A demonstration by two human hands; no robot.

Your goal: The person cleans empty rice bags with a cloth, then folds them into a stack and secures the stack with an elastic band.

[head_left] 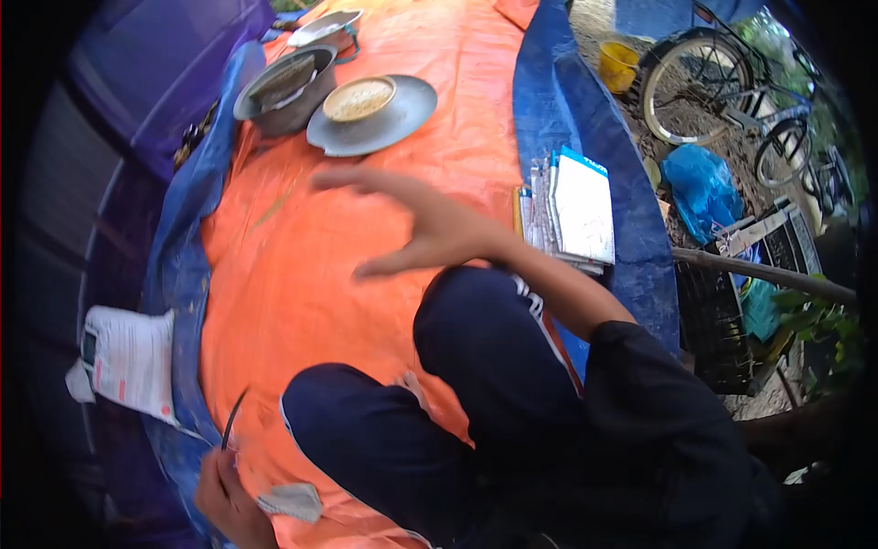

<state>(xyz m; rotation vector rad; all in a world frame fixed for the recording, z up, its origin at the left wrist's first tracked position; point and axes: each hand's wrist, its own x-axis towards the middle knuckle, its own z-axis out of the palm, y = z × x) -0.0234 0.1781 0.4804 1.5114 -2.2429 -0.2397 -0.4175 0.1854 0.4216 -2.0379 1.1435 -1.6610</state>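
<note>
My right hand (421, 220) reaches out over the orange tarp (302, 302), fingers spread and thumb apart, with nothing in it. Its fingertips point left, a little below a grey metal lid-like plate (412, 114) that carries a shallow bowl (360, 99) of pale grainy stuff. Low at the left, my left hand (229, 503) is closed around a thin, dark, curved strip (235, 414), whose pointed end sticks up. A crumpled greyish cloth (291, 502) lies beside that hand on the tarp. My bent knees in dark trousers rise between the two hands.
Behind the plate stand a deep metal pot (288, 96) and another pot (325, 29). A white printed sack (133, 361) leans at the left edge. Stacked papers or books (581, 206) lie on the blue tarp (640, 265) at right; beyond are a bicycle (700, 87) and a yellow bucket (618, 66).
</note>
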